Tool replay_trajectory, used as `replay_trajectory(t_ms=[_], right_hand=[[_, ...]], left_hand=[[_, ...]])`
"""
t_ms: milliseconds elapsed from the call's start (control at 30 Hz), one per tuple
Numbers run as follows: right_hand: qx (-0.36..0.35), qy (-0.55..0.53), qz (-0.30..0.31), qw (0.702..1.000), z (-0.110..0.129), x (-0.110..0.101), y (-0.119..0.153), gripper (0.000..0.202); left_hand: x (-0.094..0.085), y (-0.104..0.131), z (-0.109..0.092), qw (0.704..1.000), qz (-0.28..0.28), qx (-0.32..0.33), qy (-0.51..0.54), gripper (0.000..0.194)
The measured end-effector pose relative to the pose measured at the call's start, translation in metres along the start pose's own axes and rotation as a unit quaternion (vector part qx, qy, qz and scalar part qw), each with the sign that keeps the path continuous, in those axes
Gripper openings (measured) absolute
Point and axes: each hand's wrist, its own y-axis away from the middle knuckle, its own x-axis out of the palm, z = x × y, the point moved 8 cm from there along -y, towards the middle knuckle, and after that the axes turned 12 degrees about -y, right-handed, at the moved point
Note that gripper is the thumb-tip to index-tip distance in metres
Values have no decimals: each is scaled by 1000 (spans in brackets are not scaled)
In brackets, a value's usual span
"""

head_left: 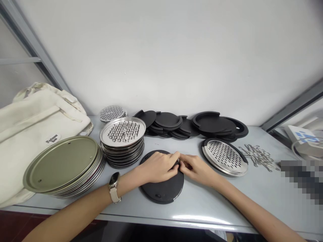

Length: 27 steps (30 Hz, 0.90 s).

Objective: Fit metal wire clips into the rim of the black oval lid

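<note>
A dark round disc [164,191] with a raised partial rim and a small hole near its front lies on the table, partly covered by my hands. My left hand [160,167] reaches across it, fingers bent into a pinch at its right edge. Meeting it there, my right hand [196,169] has thumb and forefinger pressed together. A small shiny metal clip [178,160] shows between the fingertips of both hands; most of it is hidden. Similar-looking metal clips [258,156] lie in a loose pile to the right.
Olive round plates [63,164] are stacked at left, beside a cream bag [37,124]. Round grater plates [123,132] stand stacked behind my left hand. Black rimmed discs [166,120] lie along the wall. A slotted metal plate on a black base [224,156] sits right.
</note>
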Motion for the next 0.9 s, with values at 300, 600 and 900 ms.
replay_trajectory(t_ms=[300,600,900], right_hand=[[6,-8,2,1000,0,0,1,13],[2,5,0,1000,1,-1,1,16],[-1,21,7,1000,2,-1,1,16]], left_hand=[[-1,0,0,1000,-5,5,-1,8],[2,0,1,1000,4,2,1,9],[3,-1,1,1000,4,2,7,9]])
